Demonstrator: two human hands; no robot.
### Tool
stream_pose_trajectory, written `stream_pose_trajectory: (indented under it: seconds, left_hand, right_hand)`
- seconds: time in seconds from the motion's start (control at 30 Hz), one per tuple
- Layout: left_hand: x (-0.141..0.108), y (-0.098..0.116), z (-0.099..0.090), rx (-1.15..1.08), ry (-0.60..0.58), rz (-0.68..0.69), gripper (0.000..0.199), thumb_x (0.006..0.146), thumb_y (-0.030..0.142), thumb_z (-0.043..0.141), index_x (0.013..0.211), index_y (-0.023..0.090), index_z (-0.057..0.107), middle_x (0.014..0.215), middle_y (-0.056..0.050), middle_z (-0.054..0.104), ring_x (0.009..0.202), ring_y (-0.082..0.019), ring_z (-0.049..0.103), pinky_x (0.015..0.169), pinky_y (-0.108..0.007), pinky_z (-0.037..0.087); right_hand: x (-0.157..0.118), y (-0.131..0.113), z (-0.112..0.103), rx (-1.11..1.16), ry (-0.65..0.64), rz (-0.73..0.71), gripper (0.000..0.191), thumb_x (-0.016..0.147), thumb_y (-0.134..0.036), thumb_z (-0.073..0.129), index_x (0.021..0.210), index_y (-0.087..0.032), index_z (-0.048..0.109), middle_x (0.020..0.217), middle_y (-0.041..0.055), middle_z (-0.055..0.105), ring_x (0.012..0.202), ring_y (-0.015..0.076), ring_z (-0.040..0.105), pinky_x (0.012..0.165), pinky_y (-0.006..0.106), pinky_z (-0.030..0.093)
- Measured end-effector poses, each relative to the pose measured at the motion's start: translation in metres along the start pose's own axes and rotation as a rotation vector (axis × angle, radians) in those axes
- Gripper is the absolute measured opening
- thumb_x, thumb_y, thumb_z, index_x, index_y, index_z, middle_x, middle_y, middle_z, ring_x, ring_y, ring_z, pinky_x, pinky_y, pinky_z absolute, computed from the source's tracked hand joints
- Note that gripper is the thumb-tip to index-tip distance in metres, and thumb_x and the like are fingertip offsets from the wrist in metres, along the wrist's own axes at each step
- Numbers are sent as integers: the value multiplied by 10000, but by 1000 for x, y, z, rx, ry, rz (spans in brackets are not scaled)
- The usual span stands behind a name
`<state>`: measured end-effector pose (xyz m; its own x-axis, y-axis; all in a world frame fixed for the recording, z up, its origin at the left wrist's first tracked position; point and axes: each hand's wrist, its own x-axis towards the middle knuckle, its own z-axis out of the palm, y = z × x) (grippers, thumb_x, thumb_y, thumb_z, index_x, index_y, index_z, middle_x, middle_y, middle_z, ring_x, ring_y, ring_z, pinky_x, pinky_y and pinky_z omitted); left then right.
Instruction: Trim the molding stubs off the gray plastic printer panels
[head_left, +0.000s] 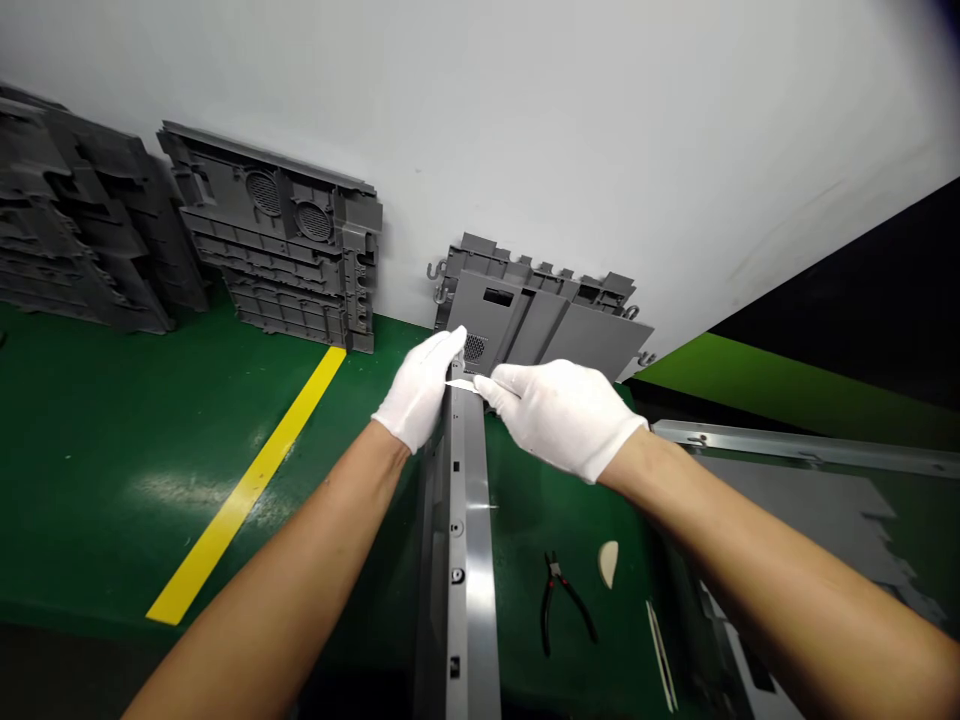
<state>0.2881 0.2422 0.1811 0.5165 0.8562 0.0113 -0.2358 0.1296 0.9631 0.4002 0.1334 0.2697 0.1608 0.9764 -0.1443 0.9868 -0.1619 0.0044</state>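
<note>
A grey panel with a bright metal edge (476,540) stands on its side, its long narrow edge facing up at me. My left hand (422,388), in a white glove, is closed on the far end of this panel from the left side. In my white-gloved right hand (559,415) is a thin, pale, blade-like tool (460,385). Its tip lies across the panel's top edge, close to my left fingers. The tool's handle is hidden inside my right fist. Small slots and round holes run along the panel's edge.
Grey moulded panels (289,240) lean against the white wall, with another panel (547,310) beyond my hands. Cutting pliers (556,600), a cream half-round piece (608,564) and tweezers (661,655) lie on the green table (112,450). A metal-framed panel (795,443) is at right.
</note>
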Motion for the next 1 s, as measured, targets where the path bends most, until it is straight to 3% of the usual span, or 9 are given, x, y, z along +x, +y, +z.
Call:
stream_pose_trajectory:
  seconds: [0.2,1.0]
  left_hand:
    - [-5,5,2,-49,-53,-57,334,930,396,590,684,203,474,672,22,465,615,-121,384,632,-271,373]
    - [-2,5,2,8,-131,-14,329,969,312,531,672,196,453,691,12,455,635,-125,386,653,-280,334]
  right_hand:
    - [-8,-11,-6,-213,12,-19,624,1031,-556,134,948,-216,651,665,53,649,589,186,600,585,287,365]
    - [-8,-3,-5,-313,9,-28,703,1011,-610,113,955,-199,680,663,86,656,653,234,635,617,315,352]
